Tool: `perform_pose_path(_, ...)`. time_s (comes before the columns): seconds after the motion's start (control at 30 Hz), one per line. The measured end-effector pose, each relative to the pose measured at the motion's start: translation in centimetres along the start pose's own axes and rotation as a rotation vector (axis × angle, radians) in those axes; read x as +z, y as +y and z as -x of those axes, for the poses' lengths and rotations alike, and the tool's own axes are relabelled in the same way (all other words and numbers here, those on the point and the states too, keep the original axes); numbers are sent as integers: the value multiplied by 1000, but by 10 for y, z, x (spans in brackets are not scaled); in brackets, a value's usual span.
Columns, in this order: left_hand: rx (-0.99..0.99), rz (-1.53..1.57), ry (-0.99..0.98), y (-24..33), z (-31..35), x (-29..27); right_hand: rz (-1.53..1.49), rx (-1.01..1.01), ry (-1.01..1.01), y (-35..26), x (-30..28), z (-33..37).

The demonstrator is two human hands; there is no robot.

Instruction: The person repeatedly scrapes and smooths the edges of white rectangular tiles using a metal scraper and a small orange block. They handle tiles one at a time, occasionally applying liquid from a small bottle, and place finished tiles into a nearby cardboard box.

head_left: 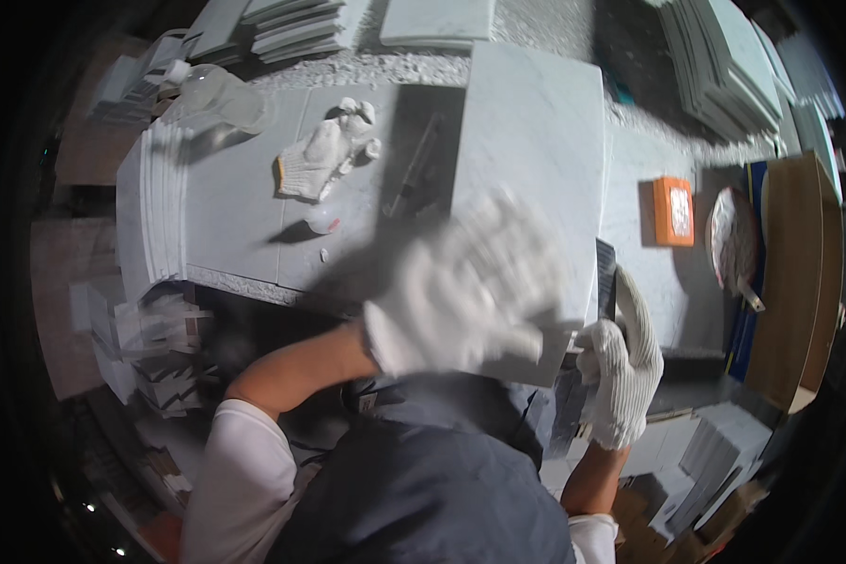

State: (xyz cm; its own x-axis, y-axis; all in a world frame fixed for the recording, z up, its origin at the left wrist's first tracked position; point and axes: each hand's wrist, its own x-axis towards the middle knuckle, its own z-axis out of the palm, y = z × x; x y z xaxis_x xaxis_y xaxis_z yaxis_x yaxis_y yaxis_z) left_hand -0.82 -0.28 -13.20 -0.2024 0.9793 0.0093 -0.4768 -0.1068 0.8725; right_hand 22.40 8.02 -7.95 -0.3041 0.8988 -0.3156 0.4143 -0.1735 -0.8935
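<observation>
A long pale grey marble-like tile lies across the bench, its near end close to my body. My left hand, in a white knitted glove, is over the tile, blurred by motion; its thumb and fingers look stretched out and hold nothing I can see. At the tile's right edge my right hand, gloved too, closes on a dark, flat, narrow strip that stands along that edge. Its exact kind is unclear, and its lower part is hidden by the fingers.
On the left lie a spare glove, a small clear object, a clear pen-like stick and a clear jug. An orange box, a round plate-like piece and an open carton are right. Tile stacks border the bench.
</observation>
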Motion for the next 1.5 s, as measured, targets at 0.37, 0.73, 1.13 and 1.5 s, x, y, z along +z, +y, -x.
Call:
perform_pose_path(0.37,466,-1650,195,24,36,-6,312,-364,-161,-10,35,-8)
perform_pose_path(0.73,272,-1509,312,-21,67,2,763,-299,-283,-19,48,-9)
perform_pose_path(1.13,279,-1353,364,-28,65,0,548,-357,-271,-19,58,-5)
perform_pose_path(1.5,233,-1391,339,-27,66,-3,534,-378,-239,-19,75,-10)
